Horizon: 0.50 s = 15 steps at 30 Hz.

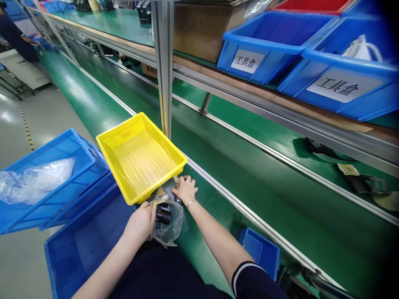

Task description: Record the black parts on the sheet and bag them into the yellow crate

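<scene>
My left hand (141,221) is closed on the gathered edge of a clear plastic bag (174,222). Inside or under the bag lies a black cylindrical part (163,216); which of the two I cannot tell. My right hand (186,191) is just right of the bag, palm down with its fingers spread. Beneath that hand a small dark item and some clear plastic partly show, mostly hidden by it. Directly beyond both hands stands a yellow tray (120,176), with only its bare bottom showing inside.
Stacked blue crates (73,135) stand at left, the top one holding clear plastic bags (46,178). A metal post (163,70) rises behind the tray. Blue bins (264,68) line the shelf at right. A small blue box (263,249) sits near my right arm. One person (18,35) works far left.
</scene>
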### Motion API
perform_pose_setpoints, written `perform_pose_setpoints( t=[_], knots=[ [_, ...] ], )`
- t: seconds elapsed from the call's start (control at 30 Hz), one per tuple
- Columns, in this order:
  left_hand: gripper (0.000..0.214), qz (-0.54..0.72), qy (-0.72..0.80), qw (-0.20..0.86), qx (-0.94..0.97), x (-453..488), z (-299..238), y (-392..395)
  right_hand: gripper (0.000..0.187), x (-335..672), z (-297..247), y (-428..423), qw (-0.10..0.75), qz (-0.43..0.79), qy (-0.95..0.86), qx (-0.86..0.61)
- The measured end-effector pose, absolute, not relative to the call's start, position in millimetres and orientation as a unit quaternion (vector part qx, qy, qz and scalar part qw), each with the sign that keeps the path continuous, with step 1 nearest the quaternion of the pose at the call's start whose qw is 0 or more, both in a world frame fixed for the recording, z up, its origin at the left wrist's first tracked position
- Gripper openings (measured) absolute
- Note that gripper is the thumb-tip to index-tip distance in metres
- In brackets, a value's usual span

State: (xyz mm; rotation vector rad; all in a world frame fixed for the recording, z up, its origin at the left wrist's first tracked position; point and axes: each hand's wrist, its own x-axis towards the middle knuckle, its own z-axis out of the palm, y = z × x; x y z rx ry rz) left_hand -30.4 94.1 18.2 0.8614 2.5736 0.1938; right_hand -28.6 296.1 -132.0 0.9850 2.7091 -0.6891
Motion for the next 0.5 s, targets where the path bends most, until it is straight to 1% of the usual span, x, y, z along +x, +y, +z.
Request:
perform_pose_setpoints(
  t=[0.17, 0.2, 0.27, 0.33, 0.43, 0.5],
  knots=[
    [0.045, 0.086, 0.924, 0.202, 0.313, -31.1, 14.2, 87.9, 0.081, 19.8, -137.3, 272.7, 0.101, -0.207, 0.936, 0.267],
    [0.046, 0.088, 0.923, 0.202, 0.315, -31.2, 13.7, 87.7, 0.081, 29.5, -138.3, 266.9, 0.1, -0.203, 0.938, 0.263],
    [0.046, 0.086, 0.921, 0.204, 0.321, -31.4, 13.2, 87.5, 0.075, 44.6, -139.5, 259.8, 0.089, -0.219, 0.934, 0.268],
    [0.047, 0.083, 0.918, 0.203, 0.329, -32.0, 13.1, 87.2, 0.069, 52.8, -139.5, 263.5, 0.064, -0.298, 0.906, 0.293],
    [0.047, 0.085, 0.917, 0.194, 0.338, -32.9, 13.6, 86.7, 0.071, 59.0, -136.8, 291.6, 0.027, -0.437, 0.831, 0.343],
    [0.046, 0.087, 0.918, 0.192, 0.337, -32.9, 14.4, 87.6, 0.066, 66.7, -130.2, 317.5, 0.021, -0.492, 0.796, 0.353]
  ],
)
